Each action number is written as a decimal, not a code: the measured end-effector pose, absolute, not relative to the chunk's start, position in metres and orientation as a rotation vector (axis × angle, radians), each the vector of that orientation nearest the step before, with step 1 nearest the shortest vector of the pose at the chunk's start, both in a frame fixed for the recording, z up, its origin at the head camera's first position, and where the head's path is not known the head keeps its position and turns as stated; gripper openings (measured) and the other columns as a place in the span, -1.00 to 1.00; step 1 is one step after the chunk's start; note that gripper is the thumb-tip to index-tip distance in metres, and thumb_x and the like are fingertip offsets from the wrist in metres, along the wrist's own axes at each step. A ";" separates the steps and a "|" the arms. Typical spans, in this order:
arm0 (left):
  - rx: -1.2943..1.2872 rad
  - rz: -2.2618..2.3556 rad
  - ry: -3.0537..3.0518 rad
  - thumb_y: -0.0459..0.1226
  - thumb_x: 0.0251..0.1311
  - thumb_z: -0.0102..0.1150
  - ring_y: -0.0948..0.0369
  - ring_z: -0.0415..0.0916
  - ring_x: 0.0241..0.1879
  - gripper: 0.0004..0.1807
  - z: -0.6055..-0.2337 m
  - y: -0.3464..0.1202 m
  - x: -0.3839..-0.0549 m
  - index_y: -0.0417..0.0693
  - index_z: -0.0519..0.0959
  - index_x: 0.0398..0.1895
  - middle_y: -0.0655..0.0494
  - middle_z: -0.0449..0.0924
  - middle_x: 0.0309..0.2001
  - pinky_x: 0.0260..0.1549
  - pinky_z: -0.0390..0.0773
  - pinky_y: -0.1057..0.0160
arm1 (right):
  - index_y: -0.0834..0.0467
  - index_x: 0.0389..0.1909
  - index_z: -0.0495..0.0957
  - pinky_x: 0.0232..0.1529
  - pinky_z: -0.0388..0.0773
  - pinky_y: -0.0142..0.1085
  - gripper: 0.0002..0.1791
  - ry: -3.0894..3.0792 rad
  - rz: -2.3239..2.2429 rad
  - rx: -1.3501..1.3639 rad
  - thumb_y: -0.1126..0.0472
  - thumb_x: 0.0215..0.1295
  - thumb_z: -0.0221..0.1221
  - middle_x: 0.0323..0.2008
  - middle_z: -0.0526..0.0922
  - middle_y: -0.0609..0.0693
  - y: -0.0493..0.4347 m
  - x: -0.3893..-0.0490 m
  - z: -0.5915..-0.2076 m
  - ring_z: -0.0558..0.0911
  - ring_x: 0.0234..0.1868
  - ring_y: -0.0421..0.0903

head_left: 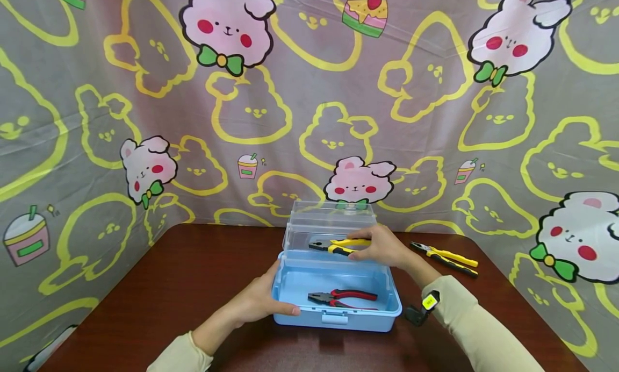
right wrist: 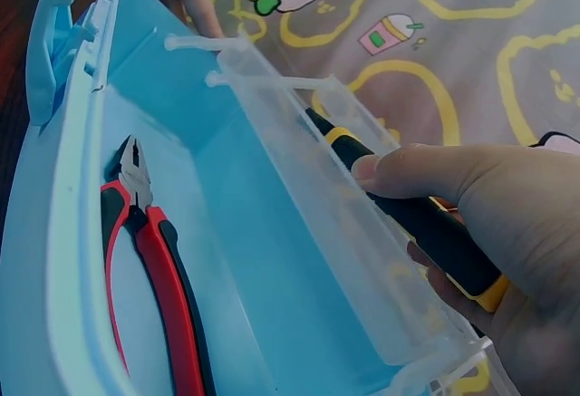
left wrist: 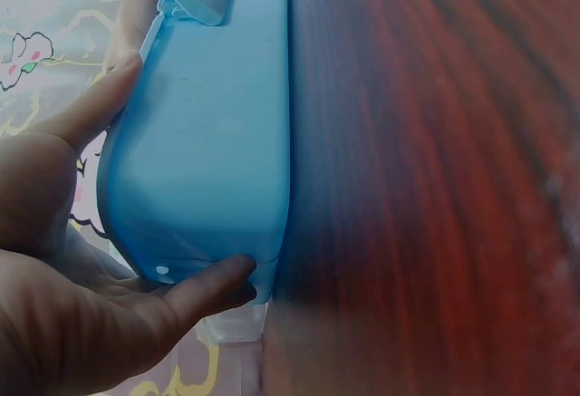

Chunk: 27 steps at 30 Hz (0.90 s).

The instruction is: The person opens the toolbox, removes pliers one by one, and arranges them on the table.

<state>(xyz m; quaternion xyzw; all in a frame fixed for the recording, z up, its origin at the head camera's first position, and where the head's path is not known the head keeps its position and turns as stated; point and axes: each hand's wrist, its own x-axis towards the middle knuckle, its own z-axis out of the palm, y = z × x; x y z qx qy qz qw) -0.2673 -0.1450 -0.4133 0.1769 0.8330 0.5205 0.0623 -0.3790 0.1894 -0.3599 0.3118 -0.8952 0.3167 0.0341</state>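
A light-blue toolbox (head_left: 290, 319) stands on the table with its clear lid (head_left: 333, 217) raised at the back. My left hand (head_left: 258, 297) holds its left end, thumb over the front rim. In the left wrist view, fingers (left wrist: 213, 289) lie against the box's end wall. My right hand (head_left: 382, 248) grips yellow-and-black pliers (head_left: 338, 249) by the handles, jaws pointing left, at the clear upper tray (right wrist: 290, 169). Part of these pliers is hidden behind the tray and hand in the right wrist view. Red-and-black pliers (head_left: 333, 295) lie on the box floor.
Another pair of yellow-and-black pliers (head_left: 447, 259) lies on the dark wooden table (head_left: 217, 259), right of the box. A blue latch (head_left: 335, 319) hangs on the box front. Behind the table hangs a patterned cloth (head_left: 290, 162).
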 end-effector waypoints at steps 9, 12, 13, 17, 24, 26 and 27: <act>0.552 1.577 2.516 0.00 -0.06 0.68 -0.10 0.45 0.18 0.41 -0.412 -0.144 -0.268 -0.06 -0.15 0.69 -0.25 0.31 0.42 0.15 0.45 -0.18 | 0.18 0.15 0.71 -0.18 0.58 -0.21 -0.40 -2.723 0.946 0.914 0.03 0.11 0.57 -0.05 0.75 -0.06 0.203 -0.376 -0.353 0.60 -0.18 -0.09; 0.569 1.590 2.511 -0.04 -0.06 0.69 -0.10 0.46 0.18 0.41 -0.411 -0.144 -0.267 -0.08 -0.15 0.69 -0.26 0.32 0.41 0.14 0.45 -0.17 | 0.19 0.16 0.70 -0.20 0.58 -0.22 -0.39 -2.713 0.952 0.915 0.01 0.11 0.56 -0.06 0.74 -0.07 0.209 -0.375 -0.352 0.59 -0.18 -0.08; 0.575 1.594 2.510 -0.05 -0.06 0.69 -0.10 0.46 0.18 0.41 -0.410 -0.144 -0.267 -0.09 -0.16 0.69 -0.27 0.33 0.41 0.13 0.46 -0.17 | 0.19 0.17 0.70 -0.21 0.58 -0.22 -0.38 -2.711 0.952 0.920 0.00 0.11 0.56 -0.07 0.74 -0.08 0.210 -0.375 -0.351 0.59 -0.18 -0.07; 0.585 1.608 2.505 -0.08 -0.06 0.69 -0.10 0.47 0.17 0.41 -0.410 -0.144 -0.266 -0.09 -0.16 0.69 -0.28 0.35 0.39 0.11 0.47 -0.13 | 0.18 0.17 0.70 -0.29 0.57 -0.24 -0.37 -2.683 0.949 0.961 -0.02 0.10 0.56 -0.11 0.75 -0.11 0.217 -0.375 -0.352 0.60 -0.24 -0.06; 0.588 1.600 2.488 -0.04 -0.06 0.68 -0.10 0.48 0.16 0.42 -0.413 -0.146 -0.267 -0.08 -0.18 0.69 -0.27 0.35 0.39 0.09 0.48 -0.09 | 0.19 0.17 0.70 -0.34 0.54 -0.25 -0.39 -2.647 0.941 0.951 0.02 0.12 0.56 -0.14 0.75 0.02 0.230 -0.369 -0.355 0.61 -0.25 0.11; 0.586 1.595 2.492 -0.03 -0.06 0.68 -0.10 0.48 0.16 0.42 -0.414 -0.146 -0.267 -0.08 -0.18 0.69 -0.27 0.35 0.39 0.10 0.48 -0.09 | 0.19 0.16 0.71 -0.31 0.55 -0.24 -0.39 -2.645 0.931 0.931 0.01 0.11 0.56 -0.11 0.75 0.01 0.233 -0.368 -0.356 0.61 -0.22 0.14; 0.583 1.592 2.497 -0.02 -0.06 0.68 -0.10 0.48 0.16 0.42 -0.413 -0.147 -0.267 -0.08 -0.18 0.69 -0.27 0.35 0.39 0.10 0.48 -0.09 | 0.18 0.15 0.71 -0.30 0.55 -0.24 -0.40 -2.640 0.925 0.925 0.02 0.11 0.56 -0.11 0.75 0.00 0.234 -0.367 -0.356 0.61 -0.22 0.12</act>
